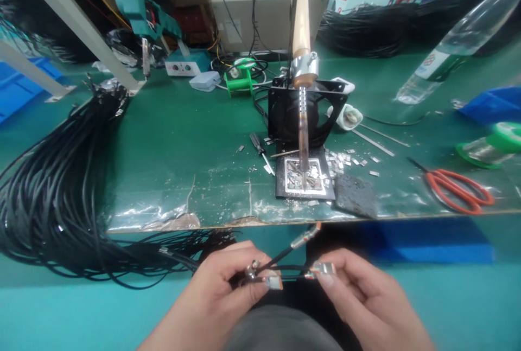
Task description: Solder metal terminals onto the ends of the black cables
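My left hand [232, 280] is closed round several black cables whose ends carry small metal connectors. One cable end [306, 236] sticks up and to the right, with an orange tip. Between thumb and fingers, my right hand [358, 291] pinches another cable's connector [324, 268], a small silvery piece. Both hands are in front of the bench edge, above my lap. From my left hand the cables run left into a large black cable bundle [52, 188] that hangs over the bench's edge.
On the green bench [183, 150], a soldering iron [302, 69] points down over a small tray [286, 177] of metal bits, before a black fan [280, 112]. Orange-handled scissors [459, 191], a solder spool [488, 147] and a plastic bottle [439, 69] stand right; a screwdriver [260, 150] lies nearby.
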The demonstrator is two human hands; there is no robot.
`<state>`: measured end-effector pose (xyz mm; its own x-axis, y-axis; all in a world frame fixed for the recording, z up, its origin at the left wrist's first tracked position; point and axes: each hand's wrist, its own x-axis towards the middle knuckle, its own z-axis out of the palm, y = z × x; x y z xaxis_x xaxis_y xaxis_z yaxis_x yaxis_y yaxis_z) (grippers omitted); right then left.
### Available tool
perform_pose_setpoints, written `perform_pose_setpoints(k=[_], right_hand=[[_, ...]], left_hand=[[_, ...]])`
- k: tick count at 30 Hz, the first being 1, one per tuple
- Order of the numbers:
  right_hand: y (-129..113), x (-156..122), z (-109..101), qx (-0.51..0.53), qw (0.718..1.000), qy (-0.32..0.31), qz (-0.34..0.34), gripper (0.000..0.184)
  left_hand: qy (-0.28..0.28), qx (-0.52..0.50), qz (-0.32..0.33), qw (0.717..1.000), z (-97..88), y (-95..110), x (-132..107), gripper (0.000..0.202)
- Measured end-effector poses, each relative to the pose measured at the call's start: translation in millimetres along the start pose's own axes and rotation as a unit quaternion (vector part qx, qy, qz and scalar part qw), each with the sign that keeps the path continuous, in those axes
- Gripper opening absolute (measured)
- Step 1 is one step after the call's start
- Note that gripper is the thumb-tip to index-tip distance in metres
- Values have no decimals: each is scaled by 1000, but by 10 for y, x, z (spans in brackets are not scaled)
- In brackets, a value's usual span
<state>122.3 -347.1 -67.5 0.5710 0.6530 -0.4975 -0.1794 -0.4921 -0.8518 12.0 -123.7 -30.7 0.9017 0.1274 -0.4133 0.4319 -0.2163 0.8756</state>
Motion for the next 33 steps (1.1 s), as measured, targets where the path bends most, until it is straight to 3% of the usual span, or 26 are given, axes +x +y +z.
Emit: perform_pose_setpoints(k=[7,11,18,23,27,30,33], right_hand=[[-25,-66,-151,-52,994,88,-46,69],[-78,-61,-141,-46,992,93,-68,69],[-168,-50,-45,-9,992,114,-53,71],[-222,-55,66,85,973,215,-5,68],[-45,40,-15,57,983,161,-72,66],[56,79,-111,39,985,152,-70,64],[5,42,-176,43,983,167,-65,65]], left_hand=[[11,24,-23,999,60,32,19,35],[18,14,-13,1000,66,-3,16,26],[18,5,-13,1000,80,-33,11,23],[0,12,-7,1000,33,12,-1,19],[-35,24,24,999,-29,-7,-5,22],[-50,58,70,995,-31,-57,10,31],[-71,83,55,992,10,-72,42,32]])
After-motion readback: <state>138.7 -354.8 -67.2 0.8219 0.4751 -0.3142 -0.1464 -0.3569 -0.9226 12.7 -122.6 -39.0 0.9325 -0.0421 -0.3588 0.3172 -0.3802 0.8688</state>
